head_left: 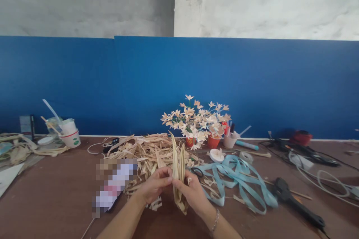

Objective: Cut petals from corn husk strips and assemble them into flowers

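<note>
Near the table's front, a bundle of long, pale dried husk strips [178, 168] stands upright between my hands. My right hand [193, 190] is closed round its lower part, thumb across the front. My left hand [158, 185] touches its left side with thumb and forefinger pinched together; whether a strip is between them is too small to tell. Behind the hands lies a heap of loose dried husk pieces [146, 153]. Beyond it, pale husk flowers [193, 119] stand in small red cups [214, 141].
Light blue ribbon [232, 179] lies in loops to the right, beside a black-handled tool [297, 201] and white cables [316, 179]. A phone-like object [114, 188], blurred out, is at left. A white cup [70, 138] stands farther back. A blue partition [140, 82] borders the table.
</note>
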Available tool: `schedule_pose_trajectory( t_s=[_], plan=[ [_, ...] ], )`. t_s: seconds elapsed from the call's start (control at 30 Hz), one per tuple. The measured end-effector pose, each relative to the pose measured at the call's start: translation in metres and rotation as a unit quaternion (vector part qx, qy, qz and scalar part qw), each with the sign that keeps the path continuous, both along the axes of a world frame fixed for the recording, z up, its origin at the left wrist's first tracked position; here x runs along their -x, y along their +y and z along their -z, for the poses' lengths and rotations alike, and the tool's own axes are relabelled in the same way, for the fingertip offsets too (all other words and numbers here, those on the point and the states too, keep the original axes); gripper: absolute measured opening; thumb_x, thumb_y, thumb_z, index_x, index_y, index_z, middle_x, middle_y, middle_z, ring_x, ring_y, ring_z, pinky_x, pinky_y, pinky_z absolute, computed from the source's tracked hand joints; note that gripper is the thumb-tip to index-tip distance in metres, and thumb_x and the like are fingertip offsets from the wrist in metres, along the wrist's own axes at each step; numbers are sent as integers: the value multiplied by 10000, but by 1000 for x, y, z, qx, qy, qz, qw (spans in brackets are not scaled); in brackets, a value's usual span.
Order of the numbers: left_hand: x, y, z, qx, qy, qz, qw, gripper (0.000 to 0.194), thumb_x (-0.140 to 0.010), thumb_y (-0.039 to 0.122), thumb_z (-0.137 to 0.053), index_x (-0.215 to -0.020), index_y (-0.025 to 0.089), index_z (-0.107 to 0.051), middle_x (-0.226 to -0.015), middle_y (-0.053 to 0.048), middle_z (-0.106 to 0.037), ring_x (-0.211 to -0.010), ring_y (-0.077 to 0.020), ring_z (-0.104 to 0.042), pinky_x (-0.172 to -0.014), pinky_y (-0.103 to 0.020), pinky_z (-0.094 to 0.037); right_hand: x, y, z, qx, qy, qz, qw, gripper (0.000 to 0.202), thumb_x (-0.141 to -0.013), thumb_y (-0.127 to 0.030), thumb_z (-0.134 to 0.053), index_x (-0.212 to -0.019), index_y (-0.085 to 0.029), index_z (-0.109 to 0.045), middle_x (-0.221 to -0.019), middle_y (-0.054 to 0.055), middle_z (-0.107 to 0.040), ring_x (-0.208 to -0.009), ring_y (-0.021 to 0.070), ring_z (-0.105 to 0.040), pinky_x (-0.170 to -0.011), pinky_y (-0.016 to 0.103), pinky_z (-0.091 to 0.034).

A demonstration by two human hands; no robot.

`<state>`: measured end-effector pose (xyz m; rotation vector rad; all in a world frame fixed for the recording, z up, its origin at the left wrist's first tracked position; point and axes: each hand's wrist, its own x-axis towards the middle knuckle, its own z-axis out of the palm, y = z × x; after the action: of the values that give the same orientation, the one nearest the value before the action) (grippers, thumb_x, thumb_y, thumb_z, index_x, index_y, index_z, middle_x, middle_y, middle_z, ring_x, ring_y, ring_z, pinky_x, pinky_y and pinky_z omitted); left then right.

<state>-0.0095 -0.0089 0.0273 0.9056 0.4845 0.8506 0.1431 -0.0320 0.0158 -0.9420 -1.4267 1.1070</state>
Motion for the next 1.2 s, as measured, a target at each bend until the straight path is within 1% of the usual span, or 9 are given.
schedule_pose_trajectory(
  t_s=[0.3,0.4,0.53,0.7,0.8,0.9,0.97,1.07,1.2],
  plan=[
    [-9,-4,3,33,-94,-6,995,247,-601,253,-754,-648,139,-540,-630,5,-541,-591,-114,-537,-615,-240,-405,3,-8,-11,34,82,3,996,290,-683,-404,-682,-804,-147,-619,-671,3,-577,-601,113,-490,-576,218,-419],
    [0,6,-1,55,-165,-79,982,185,-654,197,-710,-672,141,-534,-607,30,-482,-565,-78,-496,-566,-199,-408,-1,-8,-21,72,149,28,986,280,-670,-410,-692,-717,-154,-590,-633,-2,-572,-577,107,-497,-556,212,-421],
    [19,25,-5,109,-215,-211,947,48,-751,67,-569,-741,114,-565,-728,-21,-561,-683,-96,-565,-613,-195,-463,-16,-8,-41,69,184,-7,980,263,-691,-390,-681,-713,-163,-550,-641,-2,-555,-577,104,-488,-545,213,-416],
    [41,40,-7,133,-265,-309,904,216,-843,47,-412,-673,125,-520,-614,13,-513,-532,-63,-520,-480,-164,-436,-46,-20,-82,8,169,20,985,268,-747,-430,-610,-725,-188,-498,-568,-42,-429,-467,77,-374,-402,190,-310],
    [46,40,-11,101,-278,-284,912,183,-847,72,-433,-691,136,-502,-610,26,-484,-530,-61,-501,-460,-157,-416,-56,-24,-94,24,50,20,998,248,-763,-409,-589,-686,-185,-514,-568,-28,-466,-464,86,-405,-407,204,-339],
    [47,33,-13,82,-263,-210,938,119,-811,109,-520,-705,152,-484,-591,42,-443,-504,-53,-461,-446,-147,-391,-42,-10,-82,81,-87,-27,993,139,-718,-314,-621,-719,-177,-596,-556,-10,-559,-445,108,-465,-390,213,-362],
    [46,28,-13,56,-256,-164,951,146,-760,138,-597,-695,161,-468,-561,55,-405,-476,-49,-428,-426,-140,-367,-20,11,-66,40,-140,-33,989,20,-663,-199,-623,-673,-182,-629,-569,-7,-607,-495,124,-514,-444,215,-398],
    [44,22,-11,6,-236,-112,965,251,-675,184,-691,-646,165,-442,-511,68,-365,-427,-43,-378,-377,-136,-308,16,48,-52,-11,-187,13,982,48,-636,-157,-598,-641,-186,-636,-582,0,-630,-550,153,-557,-527,243,-440],
    [39,22,-7,-10,-168,-103,980,299,-636,226,-730,-621,159,-438,-498,65,-398,-398,-30,-351,-351,-128,-253,42,76,-57,-68,-173,29,982,270,-644,-171,-602,-910,-175,-645,-900,62,-662,-859,209,-593,-780,316,-455]
  ],
)
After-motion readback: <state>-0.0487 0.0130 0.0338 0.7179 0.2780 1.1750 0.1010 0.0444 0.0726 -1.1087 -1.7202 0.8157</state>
